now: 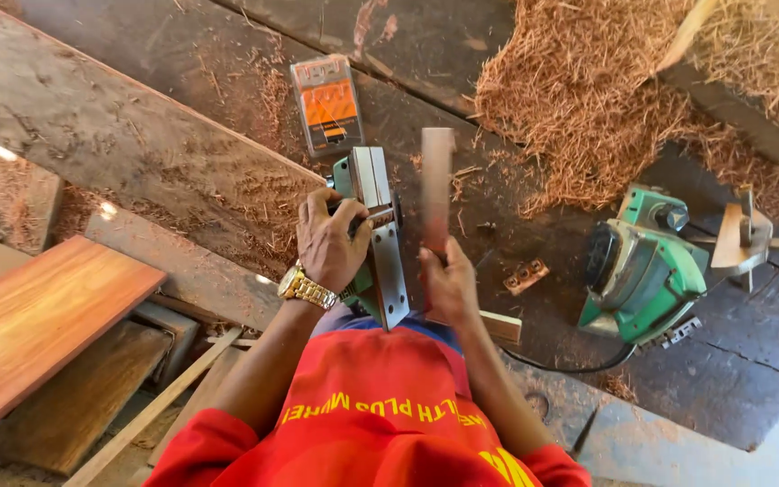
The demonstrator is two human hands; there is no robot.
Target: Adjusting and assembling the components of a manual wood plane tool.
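Observation:
My left hand (330, 242), with a gold watch on the wrist, grips an upturned green electric planer (373, 233) whose grey metal sole faces up. My right hand (449, 281) holds a narrow, flat reddish strip (436, 191), blurred by motion, upright just right of the planer's sole. Both hands are close to my chest, above a red shirt.
A second green planer (644, 267) with a black cord lies to the right. An orange and clear plastic case (326, 105) rests on the dark plank beyond. A heap of wood shavings (588, 99) fills the upper right. Polished boards (38, 325) lie at left.

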